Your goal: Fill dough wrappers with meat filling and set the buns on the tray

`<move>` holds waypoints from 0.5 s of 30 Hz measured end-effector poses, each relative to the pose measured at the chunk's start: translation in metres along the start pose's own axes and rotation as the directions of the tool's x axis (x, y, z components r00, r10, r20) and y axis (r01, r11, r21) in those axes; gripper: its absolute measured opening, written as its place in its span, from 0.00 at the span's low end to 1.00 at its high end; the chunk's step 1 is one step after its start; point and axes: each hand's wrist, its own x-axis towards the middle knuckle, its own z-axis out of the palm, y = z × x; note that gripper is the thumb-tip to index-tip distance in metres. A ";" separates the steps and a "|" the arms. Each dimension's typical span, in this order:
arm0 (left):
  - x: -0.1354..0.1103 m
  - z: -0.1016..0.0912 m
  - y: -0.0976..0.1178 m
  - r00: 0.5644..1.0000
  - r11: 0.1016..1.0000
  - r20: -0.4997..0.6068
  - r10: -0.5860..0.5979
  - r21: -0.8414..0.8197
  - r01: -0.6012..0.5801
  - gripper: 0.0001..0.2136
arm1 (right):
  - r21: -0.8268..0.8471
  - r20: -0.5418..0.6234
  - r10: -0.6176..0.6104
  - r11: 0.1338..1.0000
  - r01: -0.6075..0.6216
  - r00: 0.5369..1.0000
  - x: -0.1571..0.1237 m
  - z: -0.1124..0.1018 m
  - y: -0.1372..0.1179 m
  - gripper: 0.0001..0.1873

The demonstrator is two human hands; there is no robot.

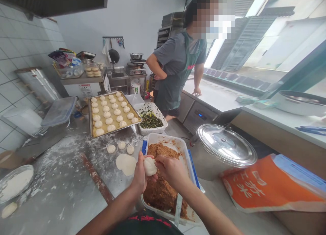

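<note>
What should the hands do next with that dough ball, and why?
I'd guess they should finish pinching the dough ball closed. The hands hold it up over the tub of brown filling, and the buns on the tray look round and closed.

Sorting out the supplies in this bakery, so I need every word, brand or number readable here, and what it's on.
Orange sack: large white Chinese characters, too creased and blurred to quote.
Co-worker's apron: small red marking, unreadable.
Dark shirt: red lettering, cut off, unreadable.
White cabinet sticker: too small.
Blue-lit fridge display: too blurred.
</note>
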 end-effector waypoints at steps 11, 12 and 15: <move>0.000 0.004 0.008 0.994 0.993 0.011 -0.113 0.039 0.112 0.31 | 0.194 0.010 -0.027 0.981 0.025 1.000 0.000 -0.002 0.002 0.06; -0.001 0.004 0.009 0.993 0.993 0.032 -0.116 0.023 0.115 0.32 | 0.177 -0.007 -0.033 0.984 0.034 0.999 0.000 -0.003 0.002 0.06; -0.006 0.006 0.011 0.995 0.997 0.067 -0.069 -0.016 0.071 0.30 | 0.116 -0.045 -0.084 0.989 0.089 0.995 -0.001 -0.005 0.002 0.10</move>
